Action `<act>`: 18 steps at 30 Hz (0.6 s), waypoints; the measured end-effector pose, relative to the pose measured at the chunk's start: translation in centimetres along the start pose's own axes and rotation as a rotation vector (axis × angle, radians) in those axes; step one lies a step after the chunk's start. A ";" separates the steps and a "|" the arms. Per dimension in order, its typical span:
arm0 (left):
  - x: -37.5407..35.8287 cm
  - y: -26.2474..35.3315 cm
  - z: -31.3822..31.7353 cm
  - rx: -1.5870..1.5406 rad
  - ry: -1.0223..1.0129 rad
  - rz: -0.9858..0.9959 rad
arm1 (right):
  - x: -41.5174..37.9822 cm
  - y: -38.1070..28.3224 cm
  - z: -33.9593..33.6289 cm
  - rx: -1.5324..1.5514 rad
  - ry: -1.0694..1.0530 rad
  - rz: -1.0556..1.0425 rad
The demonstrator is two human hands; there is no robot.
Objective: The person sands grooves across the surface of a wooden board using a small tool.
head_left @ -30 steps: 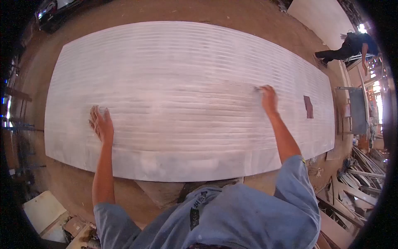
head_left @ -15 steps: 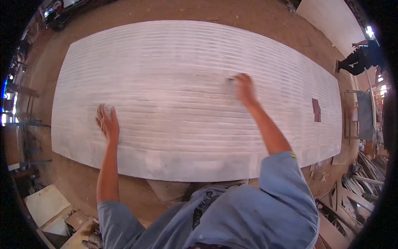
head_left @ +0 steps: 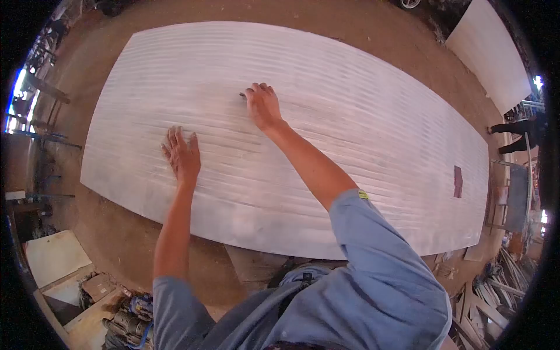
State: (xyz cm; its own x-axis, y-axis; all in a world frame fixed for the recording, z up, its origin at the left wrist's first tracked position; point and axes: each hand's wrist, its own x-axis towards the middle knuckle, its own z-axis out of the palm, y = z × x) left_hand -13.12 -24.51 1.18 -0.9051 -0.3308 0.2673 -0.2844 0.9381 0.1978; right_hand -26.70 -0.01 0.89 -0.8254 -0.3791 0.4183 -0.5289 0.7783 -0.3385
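A large white panel point(head_left: 233, 219) with long parallel ridges or grooves lies in front of me. My left hand point(head_left: 182, 156) rests on its left part, fingers spread and dusted white, holding nothing. Farther up the panel, near its middle, my right hand point(head_left: 263, 105) has its fingers curled over a small dark thing point(head_left: 242, 95) that only peeks out at the fingertips, too small to name. A dark red piece point(head_left: 458, 181), flat and rectangular, lies on the panel's right end.
Brown floor point(head_left: 116, 224) surrounds the panel. A person in dark trousers point(head_left: 516, 128) is at the far right, by a grey board point(head_left: 517, 198). Scrap strips point(head_left: 501, 291) pile up at the lower right. Pale boards point(head_left: 56, 256) lie lower left; a white sheet point(head_left: 489, 55) stands upper right.
My right hand has moved left across the panel, closer to my left hand. The view has shifted and turned a little. My left hand still lies spread on the panel.
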 end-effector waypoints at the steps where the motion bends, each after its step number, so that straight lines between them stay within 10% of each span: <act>1: 0.1 -0.2 0.2 -0.005 0.008 0.000 | 0.5 0.0 -0.2 -0.004 -0.020 -0.024; 8: 0.1 0.0 -0.2 -0.047 -0.003 -0.018 | -18.5 20.6 -11.0 -0.220 0.083 0.197; 12: 0.0 0.1 -0.1 0.062 -0.052 0.012 | -19.5 19.6 -16.5 -0.285 -0.083 0.449; 18: 0.1 -0.4 0.7 0.053 -0.049 -0.003 | -4.8 5.4 -1.5 -0.030 0.072 0.049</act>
State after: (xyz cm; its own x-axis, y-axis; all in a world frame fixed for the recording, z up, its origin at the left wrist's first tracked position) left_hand -13.29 -24.84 0.48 -0.9183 -0.3289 0.2201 -0.3018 0.9418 0.1480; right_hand -25.33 6.79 -1.65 -0.8333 -0.3039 0.4619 -0.4813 0.8098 -0.3355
